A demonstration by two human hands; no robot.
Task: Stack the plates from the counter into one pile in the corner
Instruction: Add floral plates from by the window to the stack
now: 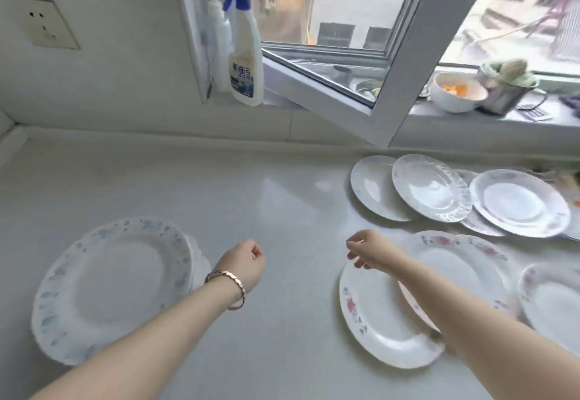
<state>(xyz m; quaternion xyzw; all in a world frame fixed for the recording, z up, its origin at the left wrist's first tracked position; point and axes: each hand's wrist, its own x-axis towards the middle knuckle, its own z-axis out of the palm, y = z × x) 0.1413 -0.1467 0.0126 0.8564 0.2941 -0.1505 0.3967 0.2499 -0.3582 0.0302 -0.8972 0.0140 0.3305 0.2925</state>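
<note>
At the far left the white counter meets the tiled wall in a corner, with an electrical socket on the wall above; the counter near that corner lies bare. Toward the near left edge sits a small pile of plates, its top blue-flecked plate well apart from the corner and with another plate's rim showing under its right side. Just to its right the left hand, a bracelet on its wrist, hovers above the counter with fingers curled in loosely, holding nothing. A wide strip of open counter runs between the two hands up to the back wall. On the sill above stand a spray bottle and a pump bottle, beside an inward-opened window sash whose lower corner overhangs the back of the counter. The right hand hovers over the far rim of a pink-flowered plate, fingers bent and slightly parted, gripping nothing. That plate overlaps another flowered plate behind the forearm. Farther back, overlapping plates lie fanned near the wall, and one more plate is cut by the right edge. A bowl sits on the sill at right.
</note>
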